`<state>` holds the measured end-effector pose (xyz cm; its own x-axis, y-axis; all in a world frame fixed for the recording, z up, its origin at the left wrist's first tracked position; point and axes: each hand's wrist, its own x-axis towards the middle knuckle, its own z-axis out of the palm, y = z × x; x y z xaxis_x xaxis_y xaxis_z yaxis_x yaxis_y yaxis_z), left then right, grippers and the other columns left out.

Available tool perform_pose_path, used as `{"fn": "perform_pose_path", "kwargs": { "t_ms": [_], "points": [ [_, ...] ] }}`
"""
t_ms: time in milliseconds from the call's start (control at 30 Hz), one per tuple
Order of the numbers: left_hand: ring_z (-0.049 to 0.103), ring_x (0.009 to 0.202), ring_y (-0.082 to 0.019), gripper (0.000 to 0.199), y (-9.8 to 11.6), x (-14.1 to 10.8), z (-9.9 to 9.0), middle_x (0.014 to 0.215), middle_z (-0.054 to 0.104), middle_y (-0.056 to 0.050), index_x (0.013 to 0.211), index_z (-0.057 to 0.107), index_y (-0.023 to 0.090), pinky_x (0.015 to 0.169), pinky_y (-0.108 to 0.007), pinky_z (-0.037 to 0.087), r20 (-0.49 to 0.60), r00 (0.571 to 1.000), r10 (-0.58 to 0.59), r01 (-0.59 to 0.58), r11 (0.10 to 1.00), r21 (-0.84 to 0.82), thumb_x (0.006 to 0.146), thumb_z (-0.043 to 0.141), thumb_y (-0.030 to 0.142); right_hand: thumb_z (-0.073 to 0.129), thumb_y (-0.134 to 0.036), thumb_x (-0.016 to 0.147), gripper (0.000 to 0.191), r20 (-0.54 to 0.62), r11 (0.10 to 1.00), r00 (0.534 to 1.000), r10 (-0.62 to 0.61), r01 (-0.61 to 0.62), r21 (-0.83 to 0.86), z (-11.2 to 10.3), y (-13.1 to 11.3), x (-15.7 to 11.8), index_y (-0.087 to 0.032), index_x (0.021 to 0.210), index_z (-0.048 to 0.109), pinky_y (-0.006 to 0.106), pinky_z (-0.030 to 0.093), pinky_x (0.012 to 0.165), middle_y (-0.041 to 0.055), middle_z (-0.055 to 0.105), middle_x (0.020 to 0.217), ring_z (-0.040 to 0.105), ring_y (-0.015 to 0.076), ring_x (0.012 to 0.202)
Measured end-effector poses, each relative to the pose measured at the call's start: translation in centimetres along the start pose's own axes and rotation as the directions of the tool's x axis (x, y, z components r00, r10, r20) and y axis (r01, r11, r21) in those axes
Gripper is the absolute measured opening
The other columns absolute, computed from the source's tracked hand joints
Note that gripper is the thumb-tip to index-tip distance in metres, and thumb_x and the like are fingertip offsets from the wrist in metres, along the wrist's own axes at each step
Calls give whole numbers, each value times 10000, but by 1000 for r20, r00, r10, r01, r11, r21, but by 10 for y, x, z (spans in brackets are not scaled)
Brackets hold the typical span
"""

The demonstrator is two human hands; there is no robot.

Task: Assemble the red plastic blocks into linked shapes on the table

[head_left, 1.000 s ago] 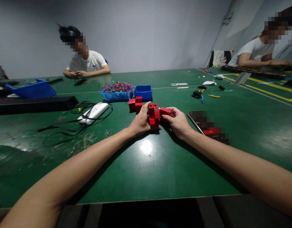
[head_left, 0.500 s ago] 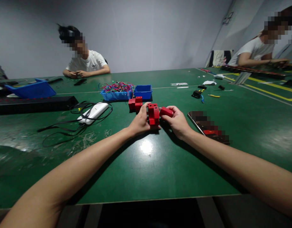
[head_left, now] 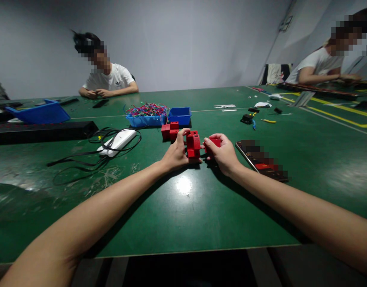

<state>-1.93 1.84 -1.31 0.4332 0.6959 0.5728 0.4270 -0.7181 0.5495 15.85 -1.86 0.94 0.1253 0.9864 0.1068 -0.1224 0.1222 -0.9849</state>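
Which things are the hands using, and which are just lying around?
In use: red block in the left hand; smaller red piece in the right hand; perhaps the other red parts.

Probably lying about: phone; white device; black cable.

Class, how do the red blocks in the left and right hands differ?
The stepped red block in the left hand shows dark holes on top; the smaller-looking red block in the right hand shows none. The stepped red block's visible part is taller; the right hand covers much of the smaller-looking red block. Both are red.
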Motion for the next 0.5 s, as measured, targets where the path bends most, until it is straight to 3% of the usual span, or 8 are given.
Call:
{"fn": "perform_pose_path", "kwargs": {
  "t_ms": [100, 233, 367, 500],
  "points": [
    [616, 1117, -291, 1042, -1, 0, 1, 1351, 450, -179, 1355, 191, 244, 928, -461, 533, -3, 1000, 5, -5, 1000, -15, 570, 854, 415, 775, -371, 634, 497, -12, 999, 1000, 26, -26, 34, 2, 1, 0, -257, 953, 412, 258, 503, 433, -25, 635, 820, 662, 174, 662],
    [561, 1211, -316, 1031, -1, 0, 1, 1359, 432, -186, 1339, 197, 240, 961, -473, 518, -10, 1000, 1, -1, 1000, -21, 564, 855, 410, 745, -196, 589, 446, -29, 998, 998, 56, -55, 33, 1, 6, 5, -240, 918, 447, 273, 530, 534, -26, 669, 784, 629, 132, 591],
    [547, 1225, -330, 1039, 0, 1, 0, 1359, 420, -184, 1329, 195, 248, 955, -484, 521, -15, 1000, -1, 0, 1000, -14, 549, 865, 396, 740, -201, 576, 309, -12, 999, 1000, 6, -6, -53, -4, 11, 10, -203, 828, 560, 291, 520, 611, -11, 679, 734, 620, 142, 625],
    [585, 1159, -312, 1026, 1, 0, 0, 1332, 440, -170, 1319, 200, 253, 923, -469, 535, -11, 1000, -3, 3, 1000, -17, 554, 865, 405, 709, -192, 578, 320, -16, 996, 998, -68, 67, -59, -6, 12, 11, -187, 888, 631, 316, 517, 725, 6, 706, 806, 644, 166, 736]
  ]
}}
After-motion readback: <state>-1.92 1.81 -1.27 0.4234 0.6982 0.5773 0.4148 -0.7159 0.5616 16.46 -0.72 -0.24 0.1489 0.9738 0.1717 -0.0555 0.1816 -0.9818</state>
